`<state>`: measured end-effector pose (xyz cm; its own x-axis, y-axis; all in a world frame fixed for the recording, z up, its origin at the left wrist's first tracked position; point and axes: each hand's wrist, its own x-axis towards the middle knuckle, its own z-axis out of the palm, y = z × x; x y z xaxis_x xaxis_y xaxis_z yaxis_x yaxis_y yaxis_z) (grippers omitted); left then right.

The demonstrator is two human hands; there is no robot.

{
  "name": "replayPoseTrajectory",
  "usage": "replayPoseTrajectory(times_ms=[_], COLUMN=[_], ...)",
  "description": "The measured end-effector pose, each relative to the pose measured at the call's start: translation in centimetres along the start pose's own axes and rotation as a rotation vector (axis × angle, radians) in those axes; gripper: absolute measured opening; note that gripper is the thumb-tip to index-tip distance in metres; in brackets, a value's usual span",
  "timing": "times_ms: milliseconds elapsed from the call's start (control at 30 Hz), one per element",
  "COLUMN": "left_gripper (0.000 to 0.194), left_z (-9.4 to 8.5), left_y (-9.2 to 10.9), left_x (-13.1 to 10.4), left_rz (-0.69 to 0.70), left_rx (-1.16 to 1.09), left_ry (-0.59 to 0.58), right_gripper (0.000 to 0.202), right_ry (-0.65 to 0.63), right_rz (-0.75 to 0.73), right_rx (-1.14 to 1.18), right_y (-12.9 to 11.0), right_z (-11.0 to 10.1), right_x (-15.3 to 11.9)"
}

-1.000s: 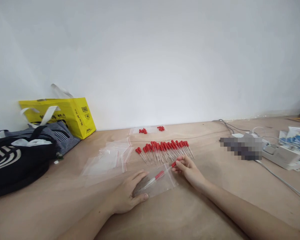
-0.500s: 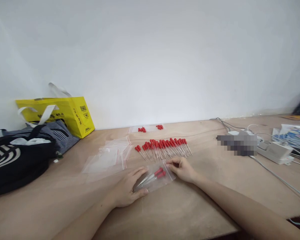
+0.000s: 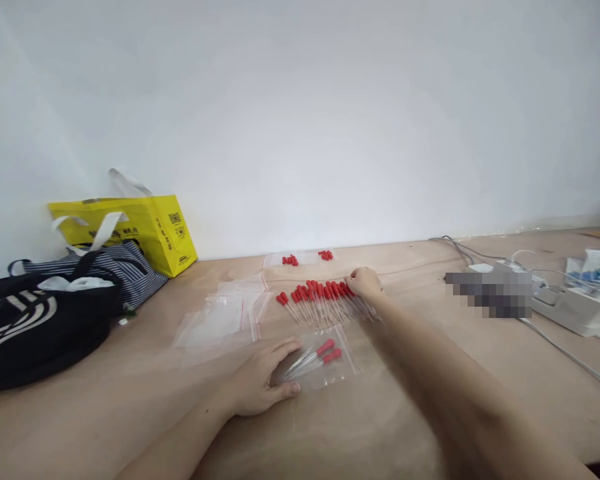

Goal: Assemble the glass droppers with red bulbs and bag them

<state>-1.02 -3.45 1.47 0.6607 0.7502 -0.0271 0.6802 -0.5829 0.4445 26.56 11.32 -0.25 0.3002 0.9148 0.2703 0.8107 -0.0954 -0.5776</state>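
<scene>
Two droppers with red bulbs (image 3: 326, 347) and clear stems lie inside a clear zip bag (image 3: 347, 373) flat on the table. My left hand (image 3: 265, 377) holds the bag's left end, thumb at its lower edge and fingers at its upper edge, covering that end. Beyond the bag is a row of several red-bulbed droppers (image 3: 313, 297), stems pointing toward me. My right hand (image 3: 365, 283) is closed over the bulbs at the row's right end. Its fingertips are partly hidden, so I cannot see whether a dropper is between them.
Flat zip bags (image 3: 215, 320) overlap left of the row. Loose red bulbs (image 3: 290, 261) lie on clear plastic near the wall. A yellow bag (image 3: 165, 233), a striped bag (image 3: 135, 270) and a black bag (image 3: 75, 323) stand left. A power strip (image 3: 575, 310) with cables is right.
My right hand has left the zip bag's opening and moved up and right to the dropper row. My left hand has stayed on the bag. The view has shifted slightly.
</scene>
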Motion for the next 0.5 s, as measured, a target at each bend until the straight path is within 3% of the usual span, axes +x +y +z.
replayPoseTrajectory(times_ms=[200,367,500], left_gripper=[0.059,0.058,0.059], left_z=[-0.3,-0.2,0.2], left_y=[0.4,-0.3,-0.8], left_x=[0.0,-0.1,-0.1], left_rz=[-0.025,-0.002,0.011], left_rx=[-0.009,-0.007,0.009], left_ry=[-0.019,0.001,0.007], right_gripper=[0.012,0.022,0.031], right_ry=[-0.014,0.042,0.121], right_rz=[0.071,0.046,0.016], right_rx=[0.073,0.287,0.483], right_y=[-0.3,0.6,2.1], right_z=[0.3,-3.1,-5.6], right_x=[0.9,0.9,-2.2])
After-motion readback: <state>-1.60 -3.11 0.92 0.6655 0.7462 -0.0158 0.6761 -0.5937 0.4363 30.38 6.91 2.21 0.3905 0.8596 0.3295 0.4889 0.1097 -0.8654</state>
